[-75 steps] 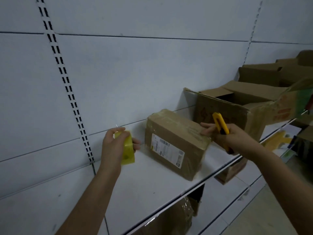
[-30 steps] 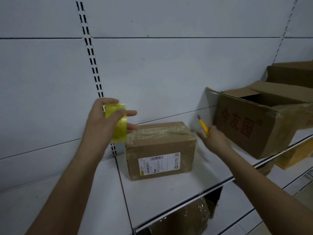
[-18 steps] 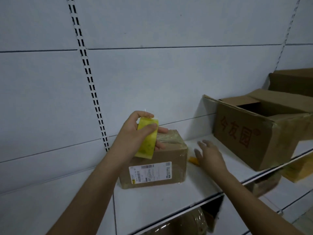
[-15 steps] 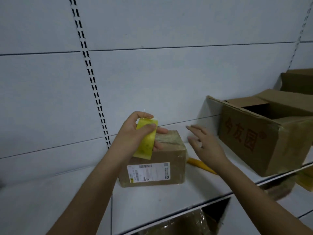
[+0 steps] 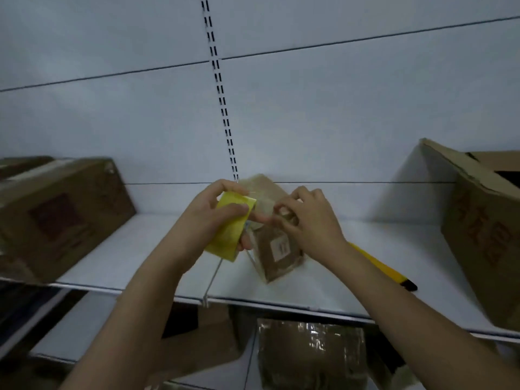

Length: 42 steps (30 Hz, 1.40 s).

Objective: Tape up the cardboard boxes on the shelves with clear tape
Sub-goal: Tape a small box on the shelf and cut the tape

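On the white shelf (image 5: 351,249), big cardboard boxes (image 5: 56,215) flank the small box (image 5: 277,249), half hidden behind both hands. Left hand (image 5: 208,220) grips the yellow tape roll (image 5: 230,229); right hand (image 5: 306,220), having laid its yellow box cutter (image 5: 380,267) down, seemingly pinches the tape end.

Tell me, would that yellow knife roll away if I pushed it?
Probably not: the yellow knife looks long and flattish, lying flat on the white shelf, so it would likely slide. It seems slim, so probably light and stiff.
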Available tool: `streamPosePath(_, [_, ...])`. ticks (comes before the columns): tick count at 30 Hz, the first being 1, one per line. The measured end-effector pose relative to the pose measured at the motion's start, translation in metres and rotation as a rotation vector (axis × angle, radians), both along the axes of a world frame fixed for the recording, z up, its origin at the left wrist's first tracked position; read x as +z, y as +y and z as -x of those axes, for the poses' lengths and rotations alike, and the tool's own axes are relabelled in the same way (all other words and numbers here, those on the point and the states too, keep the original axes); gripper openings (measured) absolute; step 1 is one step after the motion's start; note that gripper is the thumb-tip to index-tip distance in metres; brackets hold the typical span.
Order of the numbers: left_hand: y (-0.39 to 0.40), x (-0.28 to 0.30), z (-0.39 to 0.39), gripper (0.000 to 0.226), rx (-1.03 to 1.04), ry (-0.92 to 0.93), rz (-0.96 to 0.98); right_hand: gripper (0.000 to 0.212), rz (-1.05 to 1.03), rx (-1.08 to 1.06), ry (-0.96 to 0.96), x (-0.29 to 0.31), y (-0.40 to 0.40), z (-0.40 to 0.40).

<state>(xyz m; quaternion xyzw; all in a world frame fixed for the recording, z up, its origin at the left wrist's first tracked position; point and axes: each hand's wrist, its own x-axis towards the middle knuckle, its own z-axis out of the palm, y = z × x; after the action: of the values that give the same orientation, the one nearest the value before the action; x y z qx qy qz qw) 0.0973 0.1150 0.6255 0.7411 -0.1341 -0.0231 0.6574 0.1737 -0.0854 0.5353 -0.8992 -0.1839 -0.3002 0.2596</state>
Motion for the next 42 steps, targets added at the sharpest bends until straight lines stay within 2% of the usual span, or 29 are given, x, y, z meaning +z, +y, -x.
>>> streamPosePath(2, [0.005, -0.001, 0.010, 0.023, 0.034, 0.006, -0.047, 0.046, -0.129, 0.069, -0.036, 0.013, 0.007, 0.009])
streamPosePath(4, [0.010, 0.002, 0.019, 0.019, 0.043, 0.006, -0.111, 0.041, -0.292, 0.224, -0.042, 0.027, 0.013, 0.028])
streamPosePath(6, [0.013, 0.007, 0.029, 0.016, 0.024, 0.007, -0.202, 0.038, -0.450, 0.421, 0.078, 0.043, 0.024, 0.055])
streamPosePath(8, [0.015, 0.010, 0.037, 0.018, -0.003, 0.010, -0.273, 0.038, -0.500, 0.488, 0.186, 0.053, 0.035, 0.073])
streamPosePath(13, [0.018, 0.000, 0.046, 0.020, -0.076, 0.077, -0.380, 0.009, -0.488, 0.254, 0.184, 0.047, 0.051, 0.086])
streamPosePath(17, [0.018, -0.020, 0.042, 0.026, -0.093, 0.126, -0.563, 0.006, -0.528, 0.141, 0.286, 0.033, 0.052, 0.095])
streamPosePath(18, [0.017, -0.023, 0.040, 0.035, -0.092, 0.114, -0.623, 0.008, -0.561, 0.128, 0.317, 0.031, 0.049, 0.097])
streamPosePath(21, [0.015, -0.024, 0.037, 0.081, -0.069, 0.049, -0.762, 0.018, -0.635, 0.113, 0.389, 0.024, 0.040, 0.099])
streamPosePath(22, [0.015, -0.023, 0.036, 0.087, -0.072, 0.024, -0.795, 0.019, -0.644, 0.118, 0.401, 0.024, 0.037, 0.100])
streamPosePath(24, [0.012, -0.023, 0.035, 0.083, -0.135, 0.005, -0.759, 0.018, -0.664, 0.131, 0.407, 0.024, 0.033, 0.099])
streamPosePath(27, [0.008, -0.023, 0.034, 0.075, -0.279, 0.058, -0.561, 0.017, -0.733, 0.149, 0.405, 0.028, 0.025, 0.095])
streamPosePath(31, [0.008, -0.014, 0.035, 0.075, -0.356, 0.078, -0.468, 0.022, -0.744, 0.147, 0.381, 0.028, 0.012, 0.087])
streamPosePath(36, [0.009, -0.004, 0.032, 0.077, -0.324, 0.076, -0.598, 0.020, -0.830, 0.135, 0.407, 0.032, -0.001, 0.083])
streamPosePath(39, [0.015, 0.004, 0.029, 0.069, -0.283, 0.082, -0.616, 0.021, -0.816, 0.108, 0.387, 0.038, -0.014, 0.076])
streamPosePath(42, [0.007, 0.008, 0.025, 0.061, -0.248, 0.008, -0.712, 0.014, -0.830, 0.106, 0.394, 0.044, -0.017, 0.069])
